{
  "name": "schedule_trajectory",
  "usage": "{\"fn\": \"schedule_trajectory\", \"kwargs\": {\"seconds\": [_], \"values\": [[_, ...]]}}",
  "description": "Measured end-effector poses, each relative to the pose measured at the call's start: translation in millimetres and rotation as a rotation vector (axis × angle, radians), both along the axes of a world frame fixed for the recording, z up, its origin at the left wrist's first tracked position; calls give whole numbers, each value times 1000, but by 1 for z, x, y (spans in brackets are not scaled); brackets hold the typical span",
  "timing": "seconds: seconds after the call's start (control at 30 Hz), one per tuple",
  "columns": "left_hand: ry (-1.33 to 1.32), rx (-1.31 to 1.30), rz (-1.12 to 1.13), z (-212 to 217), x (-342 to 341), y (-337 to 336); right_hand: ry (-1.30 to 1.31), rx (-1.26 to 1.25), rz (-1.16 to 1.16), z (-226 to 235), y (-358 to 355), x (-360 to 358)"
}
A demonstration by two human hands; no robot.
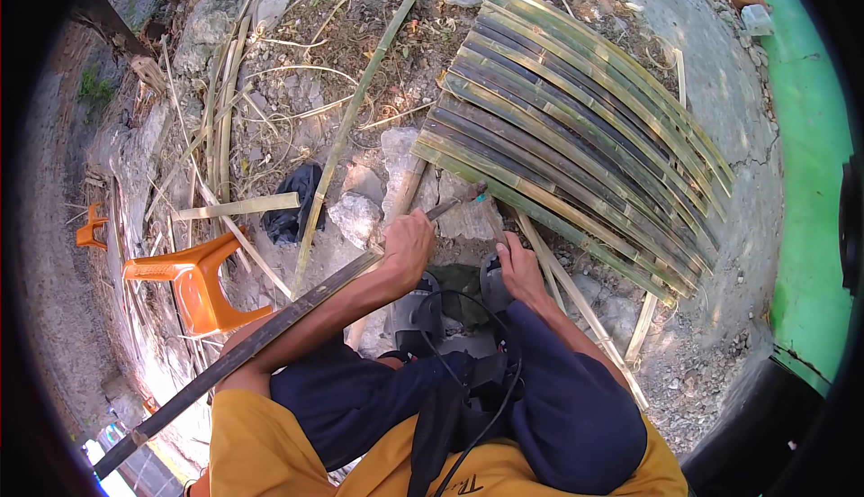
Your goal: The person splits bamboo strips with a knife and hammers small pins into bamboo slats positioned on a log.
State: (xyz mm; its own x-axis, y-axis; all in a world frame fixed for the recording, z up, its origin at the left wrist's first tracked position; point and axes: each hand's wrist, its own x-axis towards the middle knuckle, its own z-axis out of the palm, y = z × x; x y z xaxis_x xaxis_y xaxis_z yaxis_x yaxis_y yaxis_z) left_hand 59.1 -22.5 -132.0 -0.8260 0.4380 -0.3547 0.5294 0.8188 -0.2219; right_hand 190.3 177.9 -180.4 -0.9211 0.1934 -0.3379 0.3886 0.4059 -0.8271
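Note:
A long dark bamboo strip (317, 295) slants from the lower left to the middle, lying across my left forearm. My left hand (408, 245) is closed around it near its upper end. My right hand (520, 270) grips a slim brownish, blade-like tool (492, 217), whose exact kind is unclear. That tool's far end meets or nearly meets the strip's end, where a small teal spot shows. Just beyond both hands, to the right, many green and dark split bamboo slats (576, 141) lie side by side in a wide sheet. My feet are between and below the hands.
An orange plastic stool (200, 285) lies tipped at the left. Pale bamboo strips (225, 128) and a green bamboo strip (358, 101) lie across rocky ground, with a black plastic bag (295, 198) among them. A green surface (814, 164) borders the right side.

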Motion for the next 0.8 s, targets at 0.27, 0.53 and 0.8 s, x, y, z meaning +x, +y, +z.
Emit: {"fn": "schedule_trajectory", "kwargs": {"seconds": [0.27, 0.53, 0.8], "values": [[36, -42, -32, -4, 2, 4, -75, -107, -34, -9, -1, 3], [59, -105, -44, -8, 3, 1, -365, -599, -143, 17, 9, -12], [79, -96, -66, -11, 4, -3, -363, -664, -156, 22, 13, -16]]}}
